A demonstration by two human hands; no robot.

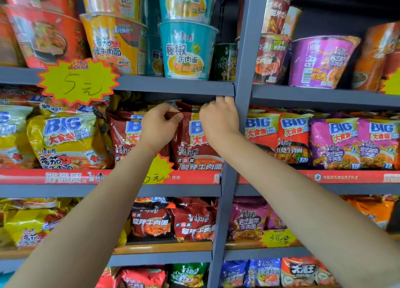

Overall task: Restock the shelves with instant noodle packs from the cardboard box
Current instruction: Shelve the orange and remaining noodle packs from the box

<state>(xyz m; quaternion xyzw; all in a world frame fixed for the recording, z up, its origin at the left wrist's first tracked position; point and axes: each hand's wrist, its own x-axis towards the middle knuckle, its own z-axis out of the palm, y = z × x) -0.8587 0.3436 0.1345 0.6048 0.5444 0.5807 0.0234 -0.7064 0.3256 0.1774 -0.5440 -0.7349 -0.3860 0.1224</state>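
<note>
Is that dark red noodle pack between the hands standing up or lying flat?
Standing up: the dark red pack faces front, label upright, the left hand pinching its top edge.

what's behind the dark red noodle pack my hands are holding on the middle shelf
More dark red packs stand behind the front dark red pack; only their top edges show. Both hands, left hand and right hand, hide the rest.

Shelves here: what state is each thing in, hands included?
left hand: pinching the top edge of a dark red noodle pack.
right hand: fingers curled over the top of the dark red noodle pack, whose front faces out, upright.
yellow noodle packs: standing, leaning slightly.
teal noodle cups: stacked two high.
purple noodle cup: tilted.
star price tag: stuck on the shelf edge.
</note>
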